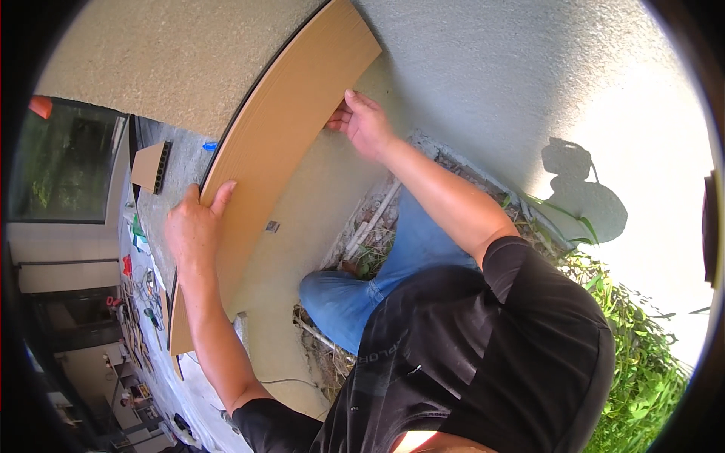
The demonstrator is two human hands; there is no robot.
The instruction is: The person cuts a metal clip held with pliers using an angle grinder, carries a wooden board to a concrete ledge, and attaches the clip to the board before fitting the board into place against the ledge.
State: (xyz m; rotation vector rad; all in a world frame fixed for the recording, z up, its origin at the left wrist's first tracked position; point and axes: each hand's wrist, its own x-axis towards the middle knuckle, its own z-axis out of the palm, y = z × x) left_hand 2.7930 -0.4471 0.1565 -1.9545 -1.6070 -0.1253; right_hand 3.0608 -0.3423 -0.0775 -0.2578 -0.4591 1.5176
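Observation:
A long tan wood-grain plank (283,109), dark along its far edge, stretches from the top of the view down to the lower left. My left hand (195,226) grips its left edge, the thumb lying on the tan face and the fingers partly hidden behind the edge. On the opposite edge, higher up, my right hand (361,124) has its fingers curled round behind the board and its thumb against the rim. The plank lies along the edge of a concrete ledge, against the rough beige wall; whether it rests there cannot be told.
A short offcut with a hollow-core end (151,167) sits on the ledge, near a small blue object (210,146). Tools and cables (140,302) clutter the left side. Rubble and pipes (370,223) lie by my knee (332,302); green plants (642,377) grow at right.

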